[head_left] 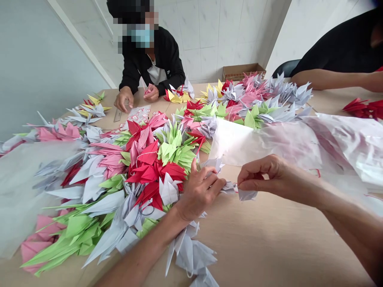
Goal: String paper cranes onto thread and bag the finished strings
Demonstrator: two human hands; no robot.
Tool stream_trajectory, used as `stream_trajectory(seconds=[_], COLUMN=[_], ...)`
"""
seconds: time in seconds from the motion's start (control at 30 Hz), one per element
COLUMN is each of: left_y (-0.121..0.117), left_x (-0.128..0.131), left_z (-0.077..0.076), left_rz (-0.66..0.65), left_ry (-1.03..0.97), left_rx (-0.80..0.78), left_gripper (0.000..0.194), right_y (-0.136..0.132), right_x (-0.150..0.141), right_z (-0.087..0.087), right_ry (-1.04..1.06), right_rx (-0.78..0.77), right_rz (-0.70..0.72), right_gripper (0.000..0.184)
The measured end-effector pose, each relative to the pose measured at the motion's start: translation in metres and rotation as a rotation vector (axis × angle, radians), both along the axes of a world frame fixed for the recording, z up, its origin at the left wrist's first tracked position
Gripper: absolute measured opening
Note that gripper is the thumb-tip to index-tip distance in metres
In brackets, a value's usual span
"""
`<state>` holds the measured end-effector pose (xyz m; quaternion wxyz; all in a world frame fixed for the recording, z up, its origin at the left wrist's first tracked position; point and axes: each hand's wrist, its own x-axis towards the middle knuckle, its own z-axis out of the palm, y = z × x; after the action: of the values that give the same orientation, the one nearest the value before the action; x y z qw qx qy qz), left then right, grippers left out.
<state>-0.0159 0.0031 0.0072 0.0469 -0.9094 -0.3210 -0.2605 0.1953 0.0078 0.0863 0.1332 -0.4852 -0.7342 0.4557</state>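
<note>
On my feed, the left hand is half open, its fingers curved over the edge of the heap and touching a small, sharply creased pale grey paper crane. I cannot tell whether it is actually gripping. The right hand is closed into a tight pinch, with its fingertips gripping the far end of that crane just beside the left hand.

The crane sits on the smooth, light wood tabletop, at the edge of a long, spiky mound of origami cranes in red, lime green, pink and pale grey. A thin dark thread loops among the folded paper wings. Past the right hand, a crinkled translucent plastic sheet spreads over the tabletop, and a smooth white paper sheet overlaps the cranes.

Across the tabletop, a co-worker's hands are near a narrow metal ruler, with one hand on a small pink crane. Beyond them stands a low cardboard box.
</note>
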Motion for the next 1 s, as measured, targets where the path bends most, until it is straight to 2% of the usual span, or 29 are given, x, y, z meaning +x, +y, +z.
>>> stream_trajectory(seconds=[0.23, 0.47, 0.63, 0.73, 0.9, 1.0], left_y=[0.006, 0.011, 0.014, 0.019, 0.024, 0.024], left_x=[-0.002, -0.004, -0.011, -0.015, -0.017, -0.015], left_z=[0.010, 0.026, 0.040, 0.044, 0.043, 0.042], left_rz=[-0.003, -0.091, -0.075, -0.083, -0.066, -0.027], left_ry=[0.095, 0.194, 0.185, 0.138, 0.072, 0.022], left_rx=[-0.007, -0.091, -0.217, -0.278, -0.308, -0.308], left_gripper=[0.018, 0.012, 0.006, 0.006, 0.012, 0.017], right_y=[0.006, 0.011, 0.018, 0.018, 0.003, -0.017], right_x=[0.006, 0.012, 0.022, 0.020, 0.006, -0.006], right_z=[-0.001, -0.008, -0.021, -0.021, -0.010, -0.016], right_ry=[-0.014, -0.006, -0.193, -0.253, -0.204, -0.286], right_rx=[0.003, 0.044, 0.110, 0.192, 0.346, 0.561], right_rz=[-0.048, 0.007, -0.011, 0.026, 0.095, 0.185], right_gripper=[0.020, 0.030, 0.036, 0.028, 0.015, 0.010])
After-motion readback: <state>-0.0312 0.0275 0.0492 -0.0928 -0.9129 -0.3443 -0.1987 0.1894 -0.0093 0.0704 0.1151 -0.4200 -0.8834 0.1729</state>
